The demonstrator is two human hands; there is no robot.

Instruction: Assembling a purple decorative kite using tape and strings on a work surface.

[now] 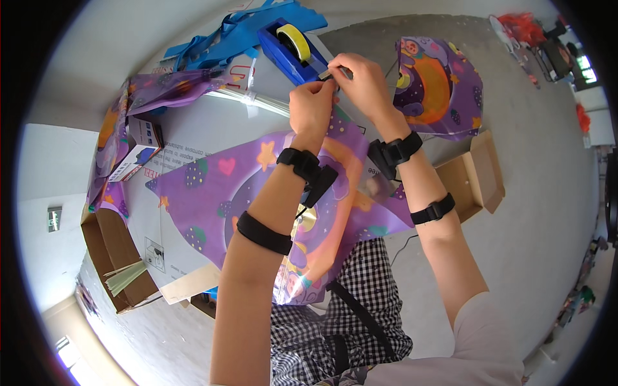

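Note:
A purple printed kite sheet point(212, 186) with stars, hearts and strawberries lies spread over the table and my lap. Its narrow far corner runs up to my hands. My left hand point(311, 106) is closed in a pinch at that corner. Beside it, my right hand point(362, 83) pinches too, its fingertips almost meeting the left ones. A small dark bit shows between the fingertips, too small to name. Just beyond them stands a blue tape dispenser point(277, 51) with a yellow-cored tape roll point(294, 42), close to the right fingers.
White rods point(257, 101) lie left of my hands, bound with clear tape. Blue strips point(232, 35) are heaped at the far edge. More purple sheets hang at the left and at the far right point(438, 83). Cardboard boxes point(473, 174) stand at both sides of the grey table point(187, 151).

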